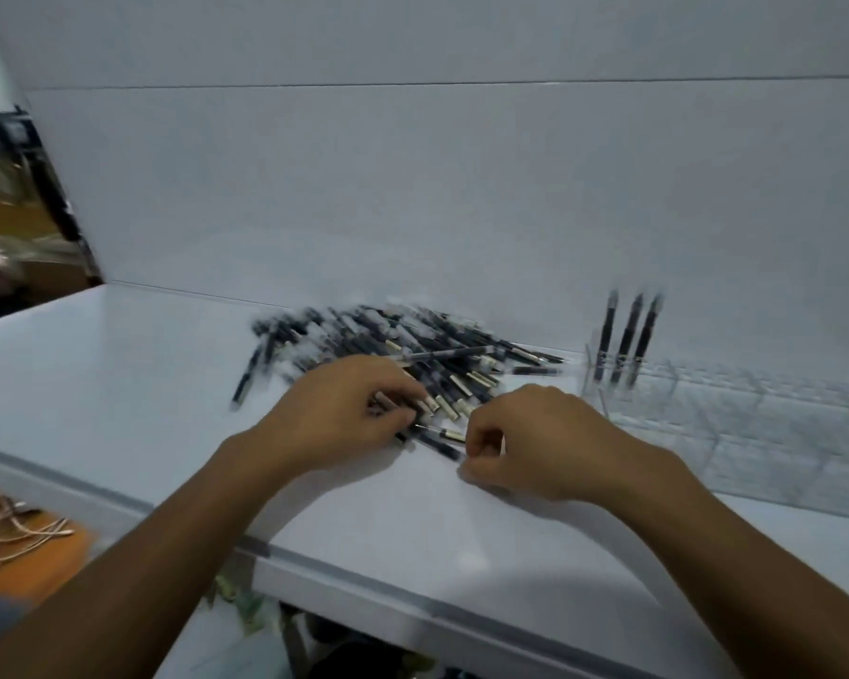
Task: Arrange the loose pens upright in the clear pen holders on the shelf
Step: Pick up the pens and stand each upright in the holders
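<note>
A pile of loose dark pens (403, 345) lies on the white shelf (143, 384) near the back wall. My left hand (334, 414) rests at the pile's near edge, its fingers curled round a few pens. My right hand (525, 443) pinches the end of one pen (437, 441) lying on the shelf. To the right stands a clear pen holder (736, 423) with several compartments; three pens (626, 335) stand upright in its far left corner. The picture is blurred by motion.
The shelf's front edge (314, 570) runs diagonally below my forearms. Beyond its left end are dark blurred shelving (35, 188) and, lower down, pale cords on an orange surface (16, 531). A white wall closes the back.
</note>
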{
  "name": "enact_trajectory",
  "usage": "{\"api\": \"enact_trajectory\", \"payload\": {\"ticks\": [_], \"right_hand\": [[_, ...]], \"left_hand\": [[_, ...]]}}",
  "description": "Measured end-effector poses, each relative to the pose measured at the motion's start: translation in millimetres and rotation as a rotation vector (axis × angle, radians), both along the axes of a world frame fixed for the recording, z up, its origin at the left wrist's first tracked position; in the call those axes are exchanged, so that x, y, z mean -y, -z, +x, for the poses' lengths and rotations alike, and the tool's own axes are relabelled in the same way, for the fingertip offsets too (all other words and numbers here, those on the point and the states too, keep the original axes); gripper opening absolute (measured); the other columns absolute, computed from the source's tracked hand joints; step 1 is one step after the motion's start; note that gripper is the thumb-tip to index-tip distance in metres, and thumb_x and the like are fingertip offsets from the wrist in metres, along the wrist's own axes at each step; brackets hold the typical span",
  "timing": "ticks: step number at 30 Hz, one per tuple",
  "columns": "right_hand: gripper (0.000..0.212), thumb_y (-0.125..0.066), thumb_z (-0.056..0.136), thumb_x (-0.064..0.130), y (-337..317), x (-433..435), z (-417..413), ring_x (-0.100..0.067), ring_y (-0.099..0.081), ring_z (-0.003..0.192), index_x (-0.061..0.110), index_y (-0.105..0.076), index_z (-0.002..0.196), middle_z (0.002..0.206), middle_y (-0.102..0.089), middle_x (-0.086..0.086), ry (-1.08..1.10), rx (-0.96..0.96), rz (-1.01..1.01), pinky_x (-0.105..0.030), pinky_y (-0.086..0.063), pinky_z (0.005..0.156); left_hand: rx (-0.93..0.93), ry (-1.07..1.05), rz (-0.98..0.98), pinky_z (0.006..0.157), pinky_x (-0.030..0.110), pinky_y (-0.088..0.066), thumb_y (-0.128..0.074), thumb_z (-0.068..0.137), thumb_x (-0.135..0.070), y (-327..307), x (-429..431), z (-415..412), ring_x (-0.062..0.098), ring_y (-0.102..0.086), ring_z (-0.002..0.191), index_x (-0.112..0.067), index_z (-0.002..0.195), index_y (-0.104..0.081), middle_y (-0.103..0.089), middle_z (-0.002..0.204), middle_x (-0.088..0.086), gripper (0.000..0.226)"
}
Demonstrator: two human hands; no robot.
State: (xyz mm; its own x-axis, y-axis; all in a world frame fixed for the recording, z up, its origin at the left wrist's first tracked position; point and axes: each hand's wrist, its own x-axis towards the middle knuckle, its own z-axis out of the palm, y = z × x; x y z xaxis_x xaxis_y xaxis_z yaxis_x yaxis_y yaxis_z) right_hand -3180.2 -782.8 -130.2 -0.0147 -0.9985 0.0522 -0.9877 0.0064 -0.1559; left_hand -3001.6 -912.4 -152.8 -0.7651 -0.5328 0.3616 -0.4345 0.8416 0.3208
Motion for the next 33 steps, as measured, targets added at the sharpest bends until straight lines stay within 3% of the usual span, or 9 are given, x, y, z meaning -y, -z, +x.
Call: {"api": "enact_trajectory", "payload": {"ticks": [3,7,12,16,19,23,27,31,33], "right_hand": [[0.014,-0.062,0.087,0.039,10,2,6,-0.010,-0.055,0.078,0.026,-0.066,0.085,0.085,-0.066,0.009,-0.003,0.013,-0.023,-0.026,-0.041,0.065],[0.008,-0.064,0.083,0.031,13,-2,1,-0.010,-0.059,0.076,0.024,-0.066,0.081,0.079,-0.066,0.009,0.029,0.092,-0.023,-0.028,-0.051,0.069],[0.007,-0.069,0.080,0.028,8,-14,-10,-0.004,-0.061,0.066,0.025,-0.069,0.074,0.072,-0.069,0.011,0.054,0.222,0.029,-0.017,-0.047,0.059],[0.008,-0.069,0.082,0.022,2,-19,-15,0.000,-0.059,0.052,0.022,-0.070,0.074,0.063,-0.068,0.011,0.074,0.471,0.030,-0.016,-0.048,0.056],[0.006,-0.068,0.085,0.013,-1,-18,-18,-0.008,-0.061,0.054,0.018,-0.070,0.087,0.060,-0.066,0.005,0.115,0.761,-0.032,-0.022,-0.052,0.058],[0.012,-0.067,0.088,0.011,1,-15,-18,-0.010,-0.061,0.056,0.015,-0.067,0.099,0.060,-0.061,0.006,0.135,0.993,-0.128,-0.022,-0.050,0.058],[0.011,-0.066,0.088,0.010,-1,-12,-18,-0.011,-0.063,0.059,0.012,-0.062,0.099,0.067,-0.063,-0.001,0.153,1.058,-0.194,-0.025,-0.052,0.060],[0.009,-0.065,0.088,0.010,-6,-17,-22,-0.013,-0.064,0.059,0.012,-0.060,0.095,0.064,-0.063,0.000,0.156,1.018,-0.287,-0.034,-0.057,0.062],[0.008,-0.066,0.089,0.012,-12,-21,-30,-0.011,-0.065,0.060,0.013,-0.061,0.094,0.063,-0.064,0.003,0.157,0.980,-0.322,-0.030,-0.057,0.061]], "left_hand": [[0.069,0.056,-0.060,0.084,0.029,-0.049,-0.063,0.085,-0.038,10,2,7,0.000,-0.055,0.101,-0.035,0.107,-0.070,-0.064,0.106,-0.019,0.023],[0.110,0.116,-0.159,0.077,0.029,-0.051,-0.068,0.087,-0.025,8,5,0,0.004,-0.057,0.100,-0.033,0.109,-0.071,-0.065,0.105,-0.017,0.023],[0.099,0.163,-0.308,0.071,0.022,-0.048,-0.070,0.086,-0.018,-3,6,2,0.005,-0.059,0.095,-0.030,0.114,-0.067,-0.066,0.105,-0.014,0.031],[-0.157,0.027,-0.122,0.075,0.015,-0.042,-0.063,0.088,-0.009,-16,15,0,0.003,-0.056,0.088,-0.024,0.113,-0.065,-0.056,0.100,-0.012,0.029],[-0.284,-0.141,0.076,0.069,0.009,-0.038,-0.054,0.092,-0.009,-23,23,-16,-0.003,-0.054,0.082,-0.026,0.103,-0.057,-0.054,0.094,-0.018,0.020],[-0.117,-0.124,0.073,0.067,0.020,-0.042,-0.059,0.091,-0.023,-22,31,-45,0.007,-0.058,0.080,-0.025,0.104,-0.053,-0.062,0.094,-0.013,0.014],[0.178,-0.202,-0.179,0.067,0.029,-0.039,-0.060,0.091,-0.034,-15,37,-68,0.018,-0.053,0.085,-0.022,0.115,-0.052,-0.058,0.095,-0.003,0.028],[0.201,-0.196,-0.261,0.070,0.031,-0.043,-0.058,0.092,-0.031,-10,37,-76,0.021,-0.055,0.089,-0.022,0.113,-0.054,-0.064,0.102,0.002,0.023],[0.117,-0.189,-0.249,0.069,0.029,-0.042,-0.059,0.092,-0.030,-11,35,-75,0.017,-0.055,0.088,-0.024,0.110,-0.056,-0.065,0.102,-0.003,0.020]]}}
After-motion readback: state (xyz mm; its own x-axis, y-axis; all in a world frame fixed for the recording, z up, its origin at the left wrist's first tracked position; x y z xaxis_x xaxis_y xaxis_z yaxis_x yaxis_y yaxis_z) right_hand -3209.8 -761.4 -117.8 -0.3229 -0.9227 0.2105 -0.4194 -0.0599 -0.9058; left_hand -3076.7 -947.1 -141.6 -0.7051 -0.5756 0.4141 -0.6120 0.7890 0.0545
